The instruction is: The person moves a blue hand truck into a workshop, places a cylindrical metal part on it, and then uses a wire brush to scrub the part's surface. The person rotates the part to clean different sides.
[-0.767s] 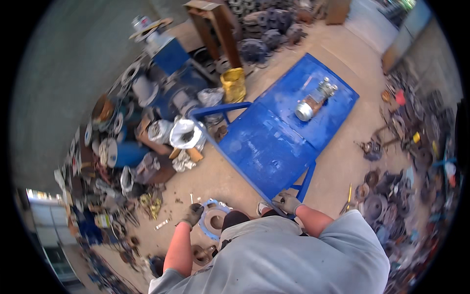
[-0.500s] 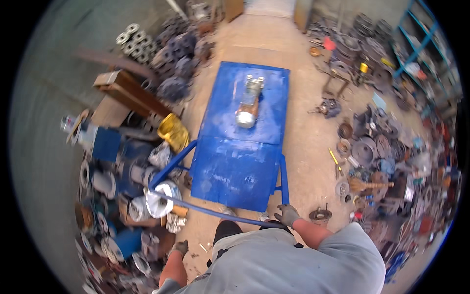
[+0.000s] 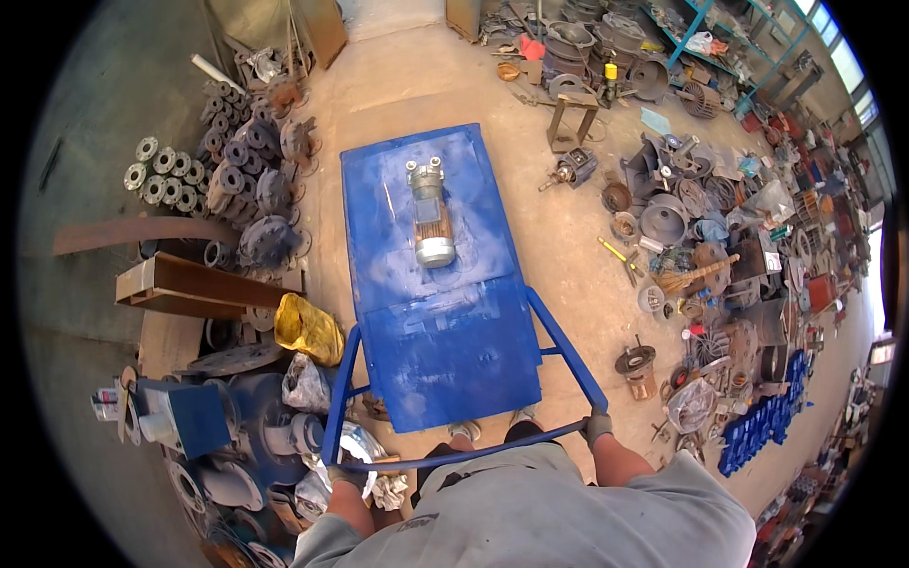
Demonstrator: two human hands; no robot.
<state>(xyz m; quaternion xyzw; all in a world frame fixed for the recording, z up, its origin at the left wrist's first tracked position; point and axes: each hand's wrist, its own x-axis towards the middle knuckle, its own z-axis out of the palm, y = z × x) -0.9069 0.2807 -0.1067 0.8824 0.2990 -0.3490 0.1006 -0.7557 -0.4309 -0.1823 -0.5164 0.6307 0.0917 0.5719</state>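
A blue flatbed cart [image 3: 445,364] stands before me, its bent push handle [image 3: 464,456] crossing just in front of my waist. My gloved right hand [image 3: 597,428] is closed around the handle's right corner. At the left corner my gloved left hand [image 3: 347,475] is wrapped on the same bar, its fingers partly hidden. Toward the far half of the bed lies a small electric motor [image 3: 434,225] with a metal fitting at its far end and a silver rounded cap at the near end. Neither hand touches it.
Along the left are stacked flanged pipe parts [image 3: 170,175], a rusty steel beam [image 3: 199,287], a yellow sack [image 3: 308,328] and a blue box-shaped part [image 3: 194,417]. Scattered machine parts cover the right, including a yellow-handled tool [image 3: 614,250] and a flanged part [image 3: 636,367].
Both hands were off the handle and now hold its two corners. The view has shifted, and the cart now appears angled the other way. The motor stays on the bed.
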